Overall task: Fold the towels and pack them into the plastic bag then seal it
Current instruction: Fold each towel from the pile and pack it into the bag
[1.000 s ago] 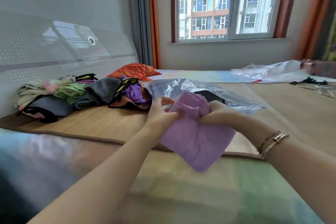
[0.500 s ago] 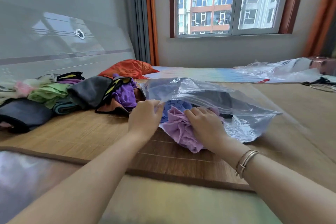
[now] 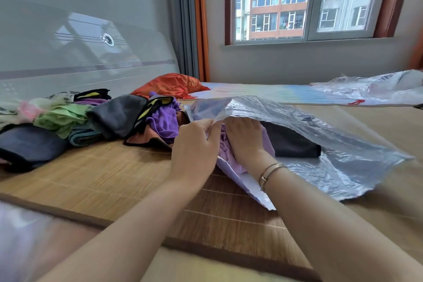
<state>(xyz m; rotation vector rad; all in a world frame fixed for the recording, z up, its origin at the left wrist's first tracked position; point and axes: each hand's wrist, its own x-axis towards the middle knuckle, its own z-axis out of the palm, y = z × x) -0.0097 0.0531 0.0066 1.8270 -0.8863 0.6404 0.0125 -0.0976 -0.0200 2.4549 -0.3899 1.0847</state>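
Note:
A clear plastic bag (image 3: 338, 153) lies on the bamboo mat (image 3: 109, 181) with its mouth facing me. My left hand (image 3: 194, 149) pinches the upper edge of the bag's mouth and lifts it. My right hand (image 3: 246, 138) is inside the mouth and presses on a lilac towel (image 3: 231, 160), which is partly in the bag. A dark folded towel (image 3: 290, 142) lies deeper inside. A heap of loose towels (image 3: 96, 119), grey, purple, green and black, sits to the left of the bag.
An orange cloth (image 3: 170, 86) lies behind the heap by the headboard (image 3: 68, 57). A second crumpled plastic bag (image 3: 375, 89) lies at the far right of the bed under the window. A bracelet is on my right wrist.
The lilac towel went from held up in both hands down into the bag's mouth. My left hand let go of it and now lifts the bag's edge; my right hand pushed further in.

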